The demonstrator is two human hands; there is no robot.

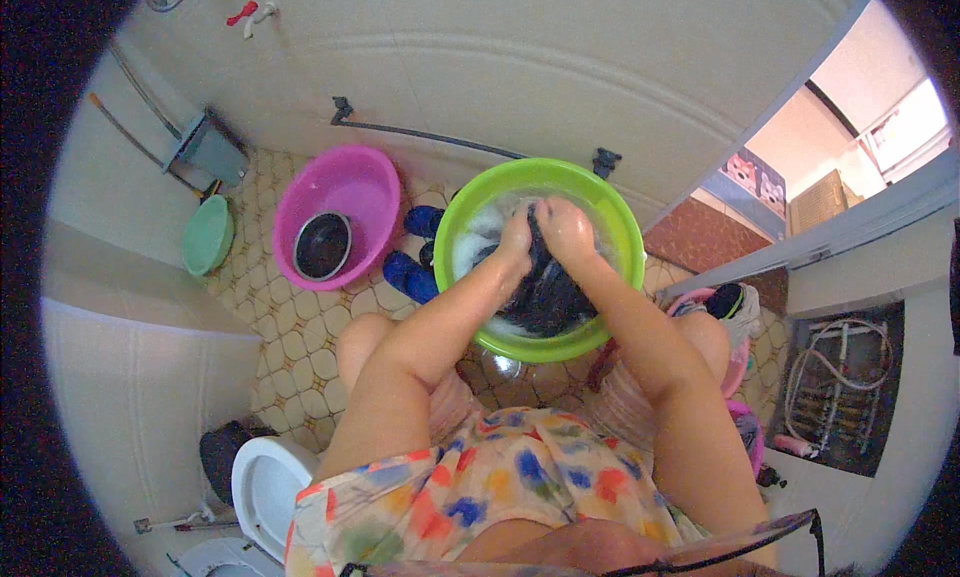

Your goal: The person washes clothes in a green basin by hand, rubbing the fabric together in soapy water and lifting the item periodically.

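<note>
A green plastic basin (pixel 631 277) holds foamy water and dark wet cloth (pixel 551 299). Over its middle, my left hand (pixel 516 235) and my right hand (pixel 566 228) are side by side, both closed on a raised fold of the cloth. Both hands look wet. White suds (pixel 472 248) float along the basin's left side. The lower part of the cloth lies in the water, so its shape cannot be made out.
Left of the green basin are blue slippers (pixel 409 275) and a pink basin (pixel 386 202) with a dark round bowl (pixel 322 247) inside. A pink container (pixel 739 367) with clothes stands at right. A toilet (pixel 270 487) is at lower left. A metal rail (pixel 435 136) runs along the wall.
</note>
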